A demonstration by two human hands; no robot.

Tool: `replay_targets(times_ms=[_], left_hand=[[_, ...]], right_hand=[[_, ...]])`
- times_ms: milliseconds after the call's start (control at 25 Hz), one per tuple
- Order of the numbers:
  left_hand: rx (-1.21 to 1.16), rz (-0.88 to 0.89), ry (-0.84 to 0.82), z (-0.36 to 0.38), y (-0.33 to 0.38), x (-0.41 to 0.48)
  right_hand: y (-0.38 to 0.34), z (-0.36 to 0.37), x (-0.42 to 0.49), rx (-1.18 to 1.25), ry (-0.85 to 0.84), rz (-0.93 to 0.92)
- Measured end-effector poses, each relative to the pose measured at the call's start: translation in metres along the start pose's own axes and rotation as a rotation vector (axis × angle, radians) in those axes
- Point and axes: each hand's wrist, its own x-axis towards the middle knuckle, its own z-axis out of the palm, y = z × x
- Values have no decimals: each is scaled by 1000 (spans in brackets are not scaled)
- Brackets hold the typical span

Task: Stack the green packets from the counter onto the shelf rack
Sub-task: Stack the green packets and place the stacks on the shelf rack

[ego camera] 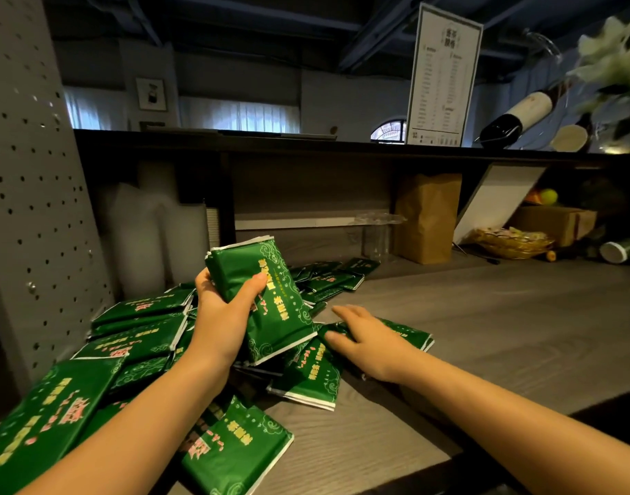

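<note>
Several green packets (138,337) with pink and yellow print lie in a loose heap on the grey wooden counter (485,334). My left hand (222,312) grips a small stack of green packets (270,298) raised above the heap, thumb across the front. My right hand (363,337) lies with fingers spread on a flat green packet (406,332) at the heap's right edge. A grey perforated panel (31,194) stands at the far left.
A dark upper ledge (306,144) carries a menu card (442,76), a wine bottle (517,112) and flowers. Under it stand a brown paper bag (428,216), clear plastic cups (376,234), a slanted white board (495,198), a snack basket (510,241) and a cardboard box.
</note>
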Motion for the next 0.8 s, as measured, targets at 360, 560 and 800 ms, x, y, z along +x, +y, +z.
replay_targets(times_ms=[360, 560, 800], left_hand=[[18, 53, -6, -3, -1, 5], [17, 56, 15, -9, -1, 13], [1, 45, 42, -12, 1, 16]], right_hand=[[26, -39, 11, -154, -246, 265], [17, -51, 12, -61, -166, 277], [-4, -76, 20, 207, 28, 106]])
